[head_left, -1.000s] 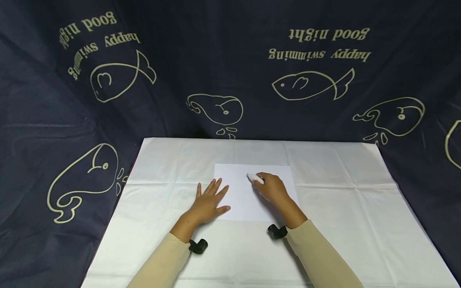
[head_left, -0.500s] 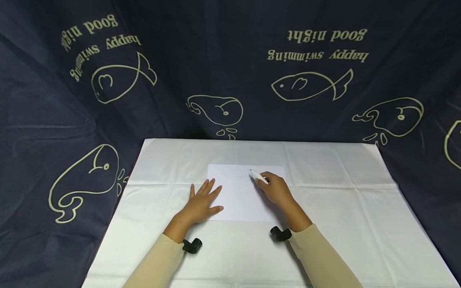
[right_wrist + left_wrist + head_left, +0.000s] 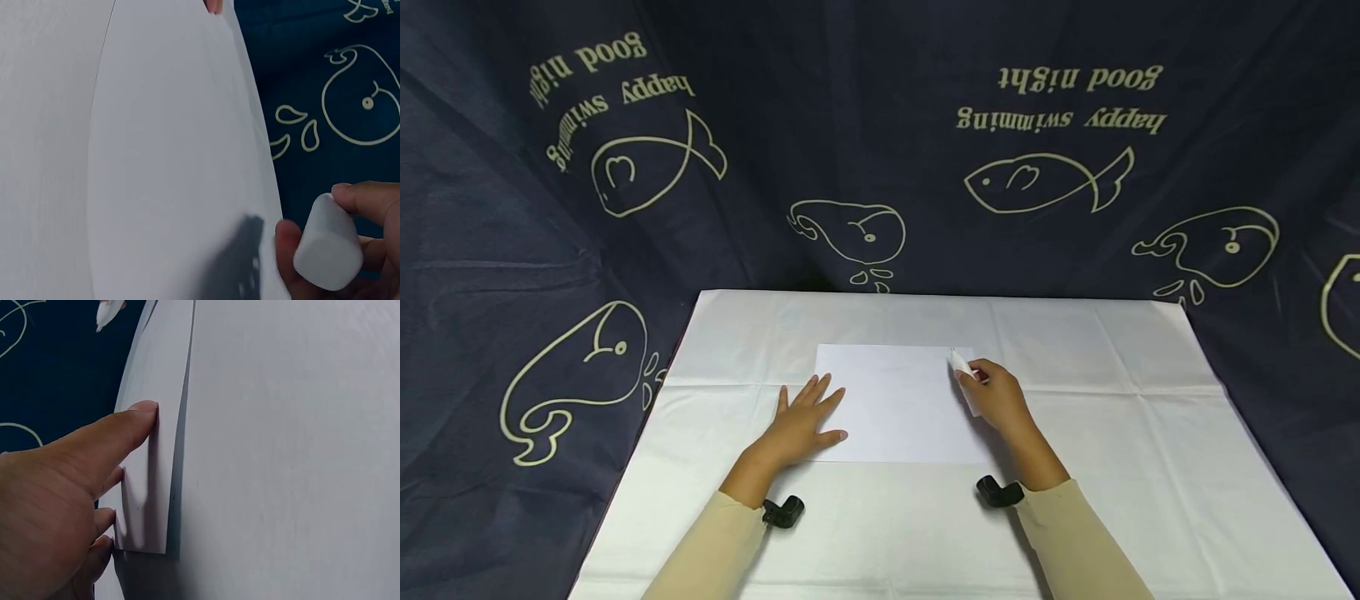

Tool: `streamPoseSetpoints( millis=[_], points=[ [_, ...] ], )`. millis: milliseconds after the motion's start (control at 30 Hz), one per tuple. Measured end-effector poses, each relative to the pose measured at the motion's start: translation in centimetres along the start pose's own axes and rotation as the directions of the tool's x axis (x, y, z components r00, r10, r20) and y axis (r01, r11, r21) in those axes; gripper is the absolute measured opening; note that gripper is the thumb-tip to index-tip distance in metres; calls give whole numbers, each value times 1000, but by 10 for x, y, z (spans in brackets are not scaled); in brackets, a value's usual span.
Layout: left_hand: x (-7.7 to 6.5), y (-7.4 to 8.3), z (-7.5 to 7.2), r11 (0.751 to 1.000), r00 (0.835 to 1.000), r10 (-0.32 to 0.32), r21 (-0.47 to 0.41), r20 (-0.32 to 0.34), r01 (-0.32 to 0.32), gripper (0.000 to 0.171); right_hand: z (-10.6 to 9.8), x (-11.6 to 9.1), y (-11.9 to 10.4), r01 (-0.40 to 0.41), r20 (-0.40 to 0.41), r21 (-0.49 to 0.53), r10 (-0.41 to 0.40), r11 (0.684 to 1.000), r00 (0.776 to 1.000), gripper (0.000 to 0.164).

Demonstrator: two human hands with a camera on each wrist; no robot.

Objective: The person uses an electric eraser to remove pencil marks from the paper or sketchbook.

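A blank white sheet of paper (image 3: 887, 408) lies on the white-covered table. At its left edge my left hand (image 3: 793, 429) rests with fingers spread. The left wrist view shows the thumb of that hand (image 3: 94, 444) lying on the paper (image 3: 140, 487), whose edge stands a little off the cloth and casts a shadow. My right hand (image 3: 1000, 400) holds a small white squeeze bottle (image 3: 959, 363) with a narrow tip, over the sheet's right side. Its rounded white base (image 3: 328, 256) faces the right wrist camera, pinched between thumb and fingers.
White cloth with fold creases (image 3: 1112, 467) covers the table. Behind and beside it hangs a dark blue curtain (image 3: 925, 83) with fish and whale outlines. A black wrist camera (image 3: 784, 512) sits on the left wrist, another black wrist camera (image 3: 1000, 492) on the right.
The paper has slid left together with my left hand. My right hand has moved right with the bottle, whose tip now points more toward the back of the table.
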State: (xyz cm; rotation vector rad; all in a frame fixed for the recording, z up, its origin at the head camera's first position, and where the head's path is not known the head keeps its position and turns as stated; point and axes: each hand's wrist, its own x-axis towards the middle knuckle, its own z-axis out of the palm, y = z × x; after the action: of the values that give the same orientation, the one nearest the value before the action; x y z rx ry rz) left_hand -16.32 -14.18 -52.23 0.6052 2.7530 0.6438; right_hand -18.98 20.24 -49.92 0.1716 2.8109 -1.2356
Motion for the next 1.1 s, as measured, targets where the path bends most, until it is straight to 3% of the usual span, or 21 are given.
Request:
streamPoseSetpoints(
  millis=[533,767,1100],
  points=[
    [-7,-18,-8,998,999,-46,-52,5,47,75,-12,0,25,-65,8,-100,66,993,998,46],
    [-9,-20,-8,996,999,-54,-75,8,54,76,-10,1,30,-65,-17,-123,64,990,998,37],
    [-9,-20,-8,995,999,-41,-86,3,41,76,-13,1,36,-53,-17,-121,51,991,999,42]
  ],
)
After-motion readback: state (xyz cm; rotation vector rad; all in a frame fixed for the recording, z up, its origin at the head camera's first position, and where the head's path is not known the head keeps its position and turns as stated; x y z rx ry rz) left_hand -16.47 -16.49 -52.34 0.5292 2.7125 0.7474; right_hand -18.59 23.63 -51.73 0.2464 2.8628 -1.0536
